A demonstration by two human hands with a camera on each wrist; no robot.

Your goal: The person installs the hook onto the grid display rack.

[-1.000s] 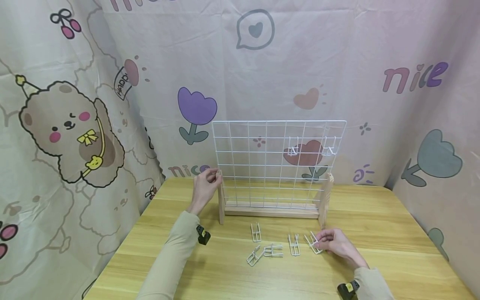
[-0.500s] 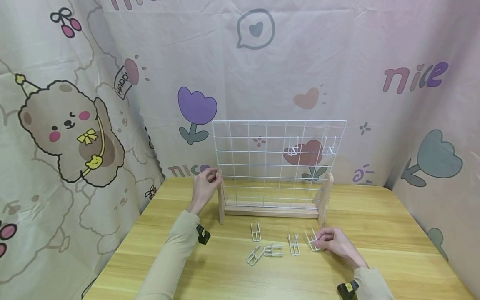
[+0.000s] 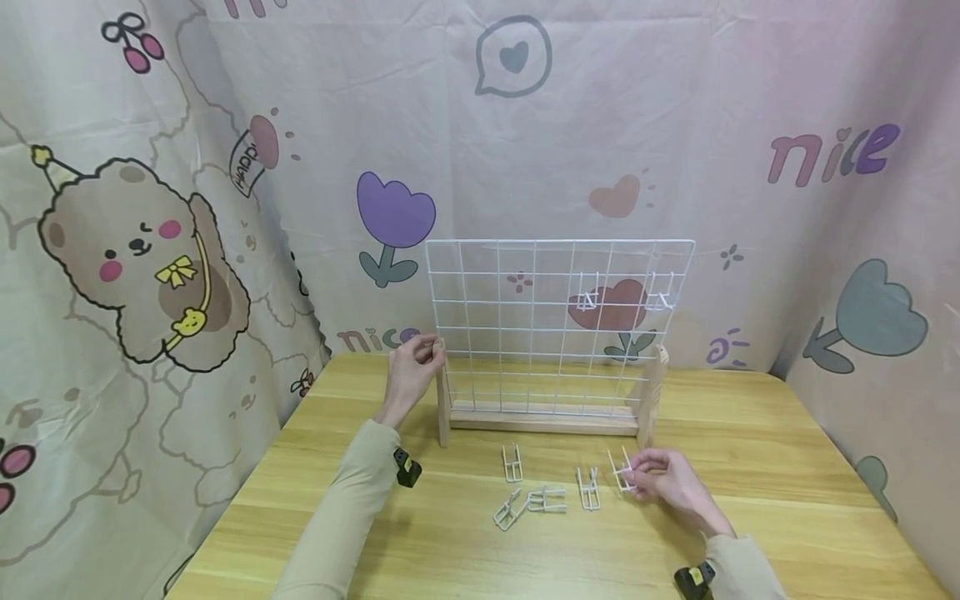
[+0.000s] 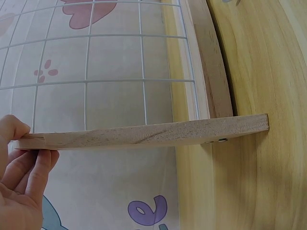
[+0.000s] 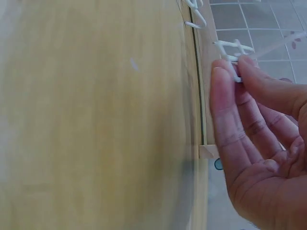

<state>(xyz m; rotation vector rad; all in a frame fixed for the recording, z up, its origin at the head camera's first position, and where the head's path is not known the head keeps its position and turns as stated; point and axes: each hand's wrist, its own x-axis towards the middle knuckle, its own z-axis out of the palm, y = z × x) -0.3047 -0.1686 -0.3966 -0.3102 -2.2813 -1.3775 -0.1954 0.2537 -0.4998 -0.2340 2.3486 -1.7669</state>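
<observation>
A white wire grid panel (image 3: 517, 328) stands upright in a wooden base (image 3: 543, 423) with a post at each end. My left hand (image 3: 411, 367) pinches the top of the left wooden post (image 4: 144, 134), thumb on one side and fingers on the other. Between thumb and index finger, my right hand (image 3: 667, 482) pinches a white wire hook (image 3: 621, 472) over the table, in front of the right post (image 3: 652, 396). Its prongs point up and away in the head view. In the right wrist view, fingertips cover part of that wire hook (image 5: 230, 50).
Several more wire hooks lie on the table in front of the base, among them one hook (image 3: 512, 463) near it and another (image 3: 588, 490) beside my right hand. Two hung hooks (image 3: 587, 293) are on the grid's upper right. A printed curtain (image 3: 517, 150) stands behind the table.
My right hand has lifted the wire hook off the table, raising it slightly and tipping its prongs more upright. My left hand has stayed on the post.
</observation>
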